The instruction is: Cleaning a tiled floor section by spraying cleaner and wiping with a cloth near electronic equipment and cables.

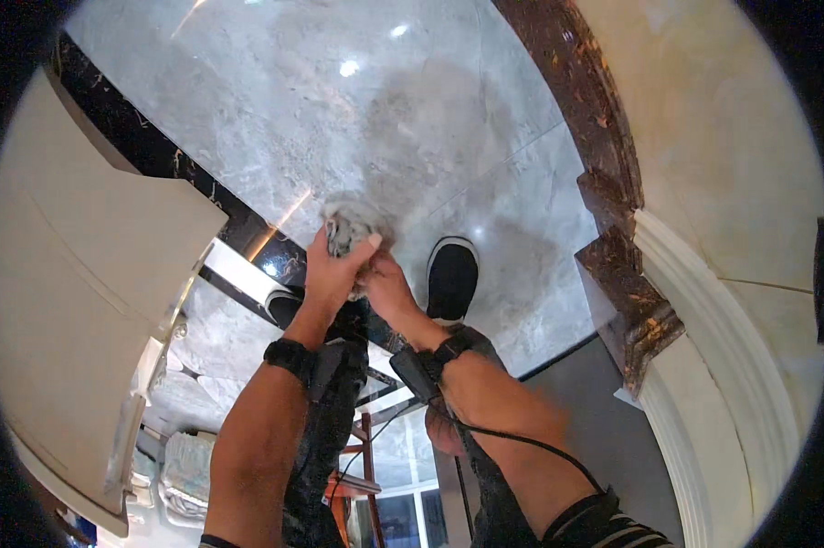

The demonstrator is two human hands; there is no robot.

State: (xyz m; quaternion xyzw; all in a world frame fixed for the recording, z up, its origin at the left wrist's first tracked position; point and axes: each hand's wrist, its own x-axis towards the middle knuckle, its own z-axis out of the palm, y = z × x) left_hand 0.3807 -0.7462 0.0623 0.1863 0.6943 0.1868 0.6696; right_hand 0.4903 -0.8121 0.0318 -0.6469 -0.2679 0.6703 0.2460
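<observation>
A bunched grey-and-white fluffy cloth (352,222) is in front of my body, above the glossy marble-patterned floor (295,109). My left hand (331,274) grips its left side, thumb pressed over the front. Close beside it, my right hand (390,288) has its fingers curled on the lower right part of the cloth. The cloth's lower end is partly hidden behind the hands, and its edges look blurred. Black straps circle both wrists, and a dark cable runs along my right forearm.
My black shoes (452,277) stand on the floor below. A dark stone border strip (158,147) crosses at left beside a cream panel (97,226). Brown marble skirting (607,116) edges the wall at right. Behind me are a wooden ladder-like frame (367,452) and a grey mat (583,404).
</observation>
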